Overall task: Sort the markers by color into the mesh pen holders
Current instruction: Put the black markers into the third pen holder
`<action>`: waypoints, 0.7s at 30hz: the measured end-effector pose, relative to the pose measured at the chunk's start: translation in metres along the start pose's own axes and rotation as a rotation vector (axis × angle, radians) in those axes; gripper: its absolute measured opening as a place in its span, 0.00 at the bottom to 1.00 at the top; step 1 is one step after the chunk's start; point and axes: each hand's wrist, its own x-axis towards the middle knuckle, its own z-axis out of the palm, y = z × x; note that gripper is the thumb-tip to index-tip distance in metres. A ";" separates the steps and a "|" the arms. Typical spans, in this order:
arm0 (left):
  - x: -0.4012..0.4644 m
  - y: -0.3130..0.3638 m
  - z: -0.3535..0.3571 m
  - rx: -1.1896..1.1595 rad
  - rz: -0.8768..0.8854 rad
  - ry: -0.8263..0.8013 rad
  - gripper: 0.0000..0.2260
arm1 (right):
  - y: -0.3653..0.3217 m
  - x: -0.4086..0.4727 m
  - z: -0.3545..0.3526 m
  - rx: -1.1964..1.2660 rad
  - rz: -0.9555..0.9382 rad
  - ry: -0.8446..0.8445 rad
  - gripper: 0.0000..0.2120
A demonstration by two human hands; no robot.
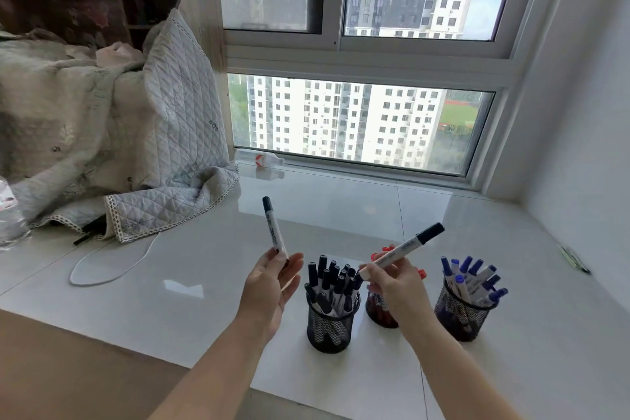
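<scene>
A quilted blanket [163, 153] and white cable [112, 269] lie left on the tabletop [204, 283]. The left hand [269, 286] pinches a black-capped marker [274, 230], its print unreadable; the right hand [395, 286] grasps another marker [402, 251] over the black-marker holder [332, 324], hiding the red holder [378, 312]; the blue holder [460, 314] stands rightmost

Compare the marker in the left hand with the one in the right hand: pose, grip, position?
The left hand holds its marker almost upright, cap on top; the right hand holds its marker slanted, cap up and to the right.
The left marker is gripped at its bottom end and sits left of the black holder; the right marker hangs above the red holder.
Shared: white barrel, dark cap.
</scene>
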 end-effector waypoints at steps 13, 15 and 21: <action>-0.012 -0.016 0.003 0.639 0.283 0.064 0.05 | 0.037 -0.005 0.007 -0.493 -0.033 -0.103 0.04; -0.013 -0.018 0.002 0.671 0.299 0.086 0.09 | 0.038 -0.005 0.007 -0.502 -0.052 -0.063 0.03; -0.009 -0.021 -0.004 0.853 0.347 0.149 0.12 | 0.030 -0.008 0.005 -0.331 -0.259 0.224 0.05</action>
